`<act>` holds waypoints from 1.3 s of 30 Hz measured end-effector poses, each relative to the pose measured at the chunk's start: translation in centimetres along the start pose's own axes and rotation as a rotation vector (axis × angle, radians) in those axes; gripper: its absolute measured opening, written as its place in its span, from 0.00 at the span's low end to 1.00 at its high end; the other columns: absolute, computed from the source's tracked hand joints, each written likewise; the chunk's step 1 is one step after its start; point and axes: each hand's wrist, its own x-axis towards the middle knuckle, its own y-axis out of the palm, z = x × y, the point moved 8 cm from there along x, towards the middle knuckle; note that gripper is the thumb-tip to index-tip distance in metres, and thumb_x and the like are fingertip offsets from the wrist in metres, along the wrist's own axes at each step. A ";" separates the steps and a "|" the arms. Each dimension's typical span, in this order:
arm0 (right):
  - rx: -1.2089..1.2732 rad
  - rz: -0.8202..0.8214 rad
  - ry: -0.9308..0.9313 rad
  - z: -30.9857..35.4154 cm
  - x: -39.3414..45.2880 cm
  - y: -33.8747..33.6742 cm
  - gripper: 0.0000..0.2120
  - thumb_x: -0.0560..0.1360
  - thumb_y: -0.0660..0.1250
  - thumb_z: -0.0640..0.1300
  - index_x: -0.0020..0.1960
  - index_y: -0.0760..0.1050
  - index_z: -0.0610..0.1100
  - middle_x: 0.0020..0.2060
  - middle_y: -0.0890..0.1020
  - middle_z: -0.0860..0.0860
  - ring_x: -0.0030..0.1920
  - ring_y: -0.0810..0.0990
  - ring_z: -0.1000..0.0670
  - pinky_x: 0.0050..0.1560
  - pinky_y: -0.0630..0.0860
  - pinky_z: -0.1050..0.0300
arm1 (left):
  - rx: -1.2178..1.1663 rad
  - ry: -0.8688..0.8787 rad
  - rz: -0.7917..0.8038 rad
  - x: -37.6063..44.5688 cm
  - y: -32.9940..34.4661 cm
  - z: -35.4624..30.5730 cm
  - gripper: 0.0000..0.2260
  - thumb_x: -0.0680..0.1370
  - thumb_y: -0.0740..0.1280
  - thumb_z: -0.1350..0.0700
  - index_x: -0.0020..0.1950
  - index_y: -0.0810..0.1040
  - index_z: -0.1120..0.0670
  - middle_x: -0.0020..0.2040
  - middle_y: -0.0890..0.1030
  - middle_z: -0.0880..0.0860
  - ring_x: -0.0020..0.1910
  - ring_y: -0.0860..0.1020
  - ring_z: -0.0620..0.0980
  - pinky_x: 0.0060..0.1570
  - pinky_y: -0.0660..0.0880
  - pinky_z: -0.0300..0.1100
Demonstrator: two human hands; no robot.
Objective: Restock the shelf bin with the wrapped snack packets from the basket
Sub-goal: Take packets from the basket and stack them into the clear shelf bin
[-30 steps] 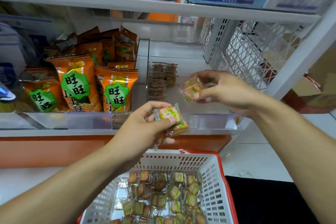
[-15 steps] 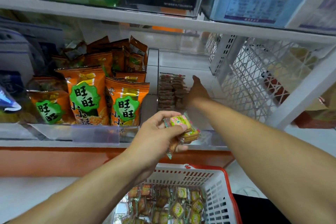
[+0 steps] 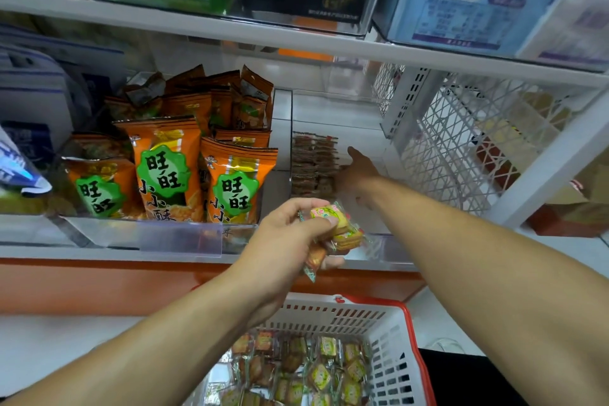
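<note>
Since half a second ago the right hand [image 3: 357, 171] has stayed deep in the clear shelf bin [image 3: 375, 242], against the row of packets [image 3: 314, 163] standing on edge and running away from the wrist; its fingers are hidden, so its grip cannot be told. Nearer, the left hand [image 3: 290, 241] still pinches several wrapped snack packets [image 3: 336, 229], tilted down-right. Below both hands sits the basket [image 3: 389, 333].

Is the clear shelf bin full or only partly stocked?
Partly stocked: the shelf bin holds one packet row along its left side; the rest shows bare floor.
</note>
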 end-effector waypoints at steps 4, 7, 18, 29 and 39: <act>-0.081 -0.067 -0.212 3.7 -3.6 -2.7 0.26 0.76 0.71 0.36 0.72 0.71 0.43 0.66 0.77 0.42 0.64 0.78 0.44 0.62 0.75 0.55 | -0.077 0.057 0.009 0.0 -0.2 -1.1 0.10 0.83 0.62 0.62 0.55 0.83 0.56 0.55 0.84 0.63 0.49 0.86 0.63 0.34 0.82 0.45; 0.221 0.118 -0.222 4.7 -8.5 -3.4 0.04 0.78 0.70 0.46 0.52 0.81 0.47 0.48 0.85 0.45 0.42 0.83 0.49 0.40 0.83 0.52 | -0.091 0.107 0.028 0.0 -0.2 -1.8 0.11 0.84 0.61 0.63 0.55 0.84 0.57 0.51 0.86 0.60 0.49 0.86 0.62 0.34 0.82 0.46; 0.497 0.459 -0.184 2.2 -16.6 -2.1 0.11 0.71 0.73 0.38 0.52 0.79 0.40 0.46 0.86 0.45 0.44 0.85 0.47 0.42 0.83 0.58 | 0.145 0.258 0.048 -0.6 -0.4 -1.3 0.18 0.79 0.70 0.61 0.67 0.79 0.45 0.59 0.84 0.52 0.52 0.86 0.52 0.44 0.83 0.45; 0.787 0.395 -0.048 0.7 -17.6 -5.1 0.21 0.75 0.68 0.41 0.67 0.75 0.36 0.60 0.84 0.43 0.61 0.83 0.46 0.52 0.83 0.43 | 0.137 0.226 -0.041 -0.5 -1.3 -1.0 0.23 0.70 0.77 0.66 0.62 0.80 0.51 0.53 0.86 0.54 0.44 0.86 0.57 0.45 0.84 0.49; 0.752 0.495 0.052 -0.7 -18.7 -2.5 0.18 0.68 0.72 0.37 0.57 0.74 0.40 0.58 0.83 0.38 0.54 0.85 0.43 0.53 0.83 0.44 | -0.011 0.080 -0.033 -0.9 0.1 -0.5 0.14 0.79 0.65 0.66 0.64 0.79 0.56 0.53 0.86 0.59 0.44 0.81 0.58 0.44 0.79 0.50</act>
